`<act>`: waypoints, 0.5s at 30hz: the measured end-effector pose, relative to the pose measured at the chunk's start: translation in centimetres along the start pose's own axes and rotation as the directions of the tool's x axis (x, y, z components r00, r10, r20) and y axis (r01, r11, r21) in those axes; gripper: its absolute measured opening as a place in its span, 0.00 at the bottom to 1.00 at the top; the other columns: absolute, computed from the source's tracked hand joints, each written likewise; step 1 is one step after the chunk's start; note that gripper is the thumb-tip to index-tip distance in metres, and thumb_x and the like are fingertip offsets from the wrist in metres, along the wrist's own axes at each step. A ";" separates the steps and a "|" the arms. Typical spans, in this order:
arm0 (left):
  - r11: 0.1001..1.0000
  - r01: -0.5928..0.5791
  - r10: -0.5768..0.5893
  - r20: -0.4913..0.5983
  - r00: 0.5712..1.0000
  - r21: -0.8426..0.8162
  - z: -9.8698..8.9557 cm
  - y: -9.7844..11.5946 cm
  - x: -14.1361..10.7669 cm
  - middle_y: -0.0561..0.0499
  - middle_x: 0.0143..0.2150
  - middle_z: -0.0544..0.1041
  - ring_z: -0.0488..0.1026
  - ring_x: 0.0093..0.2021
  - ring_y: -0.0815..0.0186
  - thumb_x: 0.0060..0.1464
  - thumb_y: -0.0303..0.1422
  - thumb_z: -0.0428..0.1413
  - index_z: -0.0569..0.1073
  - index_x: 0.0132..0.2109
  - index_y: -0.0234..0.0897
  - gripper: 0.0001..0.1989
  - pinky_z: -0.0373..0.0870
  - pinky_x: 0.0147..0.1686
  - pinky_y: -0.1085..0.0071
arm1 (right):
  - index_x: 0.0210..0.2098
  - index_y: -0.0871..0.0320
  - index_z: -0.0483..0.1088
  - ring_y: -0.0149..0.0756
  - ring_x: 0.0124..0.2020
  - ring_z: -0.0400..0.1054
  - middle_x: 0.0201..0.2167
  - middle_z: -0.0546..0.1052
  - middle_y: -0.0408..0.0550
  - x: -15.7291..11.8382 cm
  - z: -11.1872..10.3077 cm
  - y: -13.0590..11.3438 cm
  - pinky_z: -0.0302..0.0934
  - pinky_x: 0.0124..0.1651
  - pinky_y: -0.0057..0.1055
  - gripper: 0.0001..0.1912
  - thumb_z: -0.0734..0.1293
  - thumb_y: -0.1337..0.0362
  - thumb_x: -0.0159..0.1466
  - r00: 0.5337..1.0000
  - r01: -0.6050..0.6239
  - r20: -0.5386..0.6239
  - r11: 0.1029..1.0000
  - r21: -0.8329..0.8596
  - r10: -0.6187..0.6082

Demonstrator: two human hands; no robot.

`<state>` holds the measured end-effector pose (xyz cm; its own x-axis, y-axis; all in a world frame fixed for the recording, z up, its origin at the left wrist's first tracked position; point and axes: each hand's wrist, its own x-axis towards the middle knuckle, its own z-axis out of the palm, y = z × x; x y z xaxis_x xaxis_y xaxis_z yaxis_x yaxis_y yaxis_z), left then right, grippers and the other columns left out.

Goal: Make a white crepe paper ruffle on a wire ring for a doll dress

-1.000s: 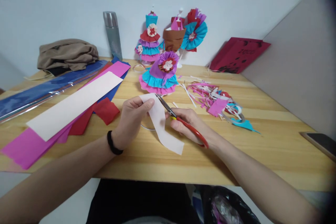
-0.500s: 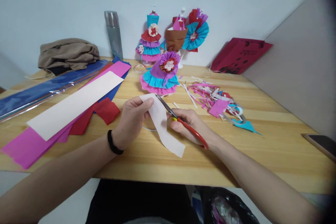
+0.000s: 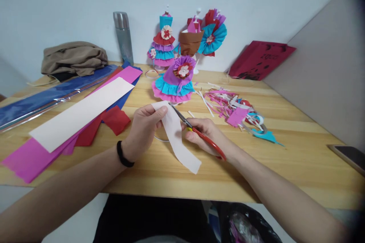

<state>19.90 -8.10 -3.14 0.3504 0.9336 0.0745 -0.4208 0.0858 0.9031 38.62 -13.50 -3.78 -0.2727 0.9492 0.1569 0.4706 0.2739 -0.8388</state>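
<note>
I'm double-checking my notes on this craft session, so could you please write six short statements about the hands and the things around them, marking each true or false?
1. The left hand pinches a pale strip. True.
2. The red-handled scissors are in the left hand. False: the right hand holds them.
3. A black band circles the left wrist. True.
4. The flask stands to the right of the frilled dress with the purple flower. False: it stands to the left of it.
5. Loose scraps lie on the table. True.
6. The sheet lying over the magenta paper is dark blue. False: it is off-white.
</note>
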 end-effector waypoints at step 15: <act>1.000 0.010 -0.010 0.018 1.000 -0.015 0.2 0.2 0.0 0.50 0.24 0.79 0.73 0.24 0.68 0.43 0.38 0.66 0.79 0.29 0.33 0.11 0.69 0.28 0.73 | 0.30 0.58 0.67 0.28 0.19 0.51 0.17 0.59 0.39 -0.5 -0.1 -1.5 0.45 0.22 0.28 0.25 0.62 0.41 0.61 0.999 -0.040 0.038 0.993 0.113 0.036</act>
<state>20.00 -8.21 -2.87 0.3691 0.9265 0.0731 -0.4295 0.1003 0.8975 38.11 -14.38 -2.59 -0.2875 0.9519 0.1063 0.3830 0.2159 -0.8982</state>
